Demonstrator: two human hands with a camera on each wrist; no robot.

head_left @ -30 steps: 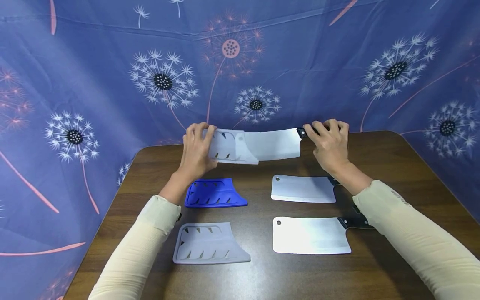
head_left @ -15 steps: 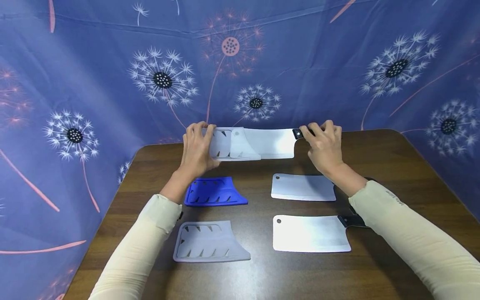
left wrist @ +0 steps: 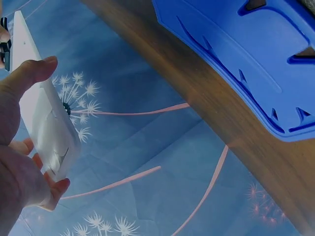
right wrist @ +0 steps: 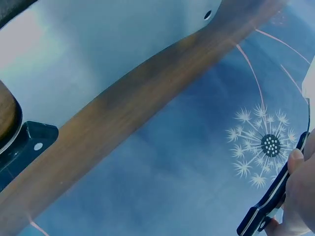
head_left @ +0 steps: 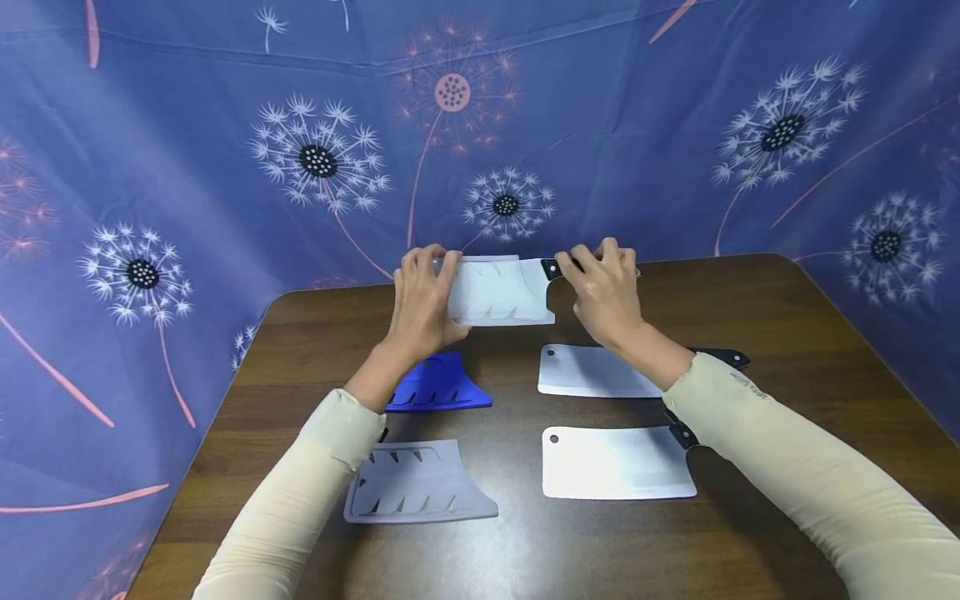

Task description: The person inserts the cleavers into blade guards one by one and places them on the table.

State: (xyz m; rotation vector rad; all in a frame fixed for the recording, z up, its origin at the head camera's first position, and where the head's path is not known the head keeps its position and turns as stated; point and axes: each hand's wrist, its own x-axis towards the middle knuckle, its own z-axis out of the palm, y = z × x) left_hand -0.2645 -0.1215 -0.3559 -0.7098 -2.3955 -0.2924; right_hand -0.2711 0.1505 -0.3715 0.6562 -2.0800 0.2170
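Note:
Over the back of the table, my left hand (head_left: pixel 422 300) grips a translucent white blade sheath (head_left: pixel 501 292) by its left end. Most of a cleaver's blade lies inside that sheath, with a short strip of bare steel showing by the handle. My right hand (head_left: pixel 606 292) holds the cleaver's black handle (head_left: pixel 552 268). The left wrist view shows the thumb and fingers on either side of the white sheath (left wrist: pixel 47 118). In the right wrist view, fingers curl round the black handle (right wrist: pixel 273 194).
A blue sheath (head_left: pixel 442 385) and another white sheath (head_left: pixel 423 483) lie at left on the wooden table (head_left: pixel 517 550). Two cleavers lie at right, the back cleaver (head_left: pixel 592 371) partly under my right forearm and the front cleaver (head_left: pixel 615 462). A patterned blue cloth (head_left: pixel 600 167) hangs behind.
My right hand has moved left with the cleaver, and its blade has slid far deeper into the white sheath. My left hand has shifted slightly right with the sheath.

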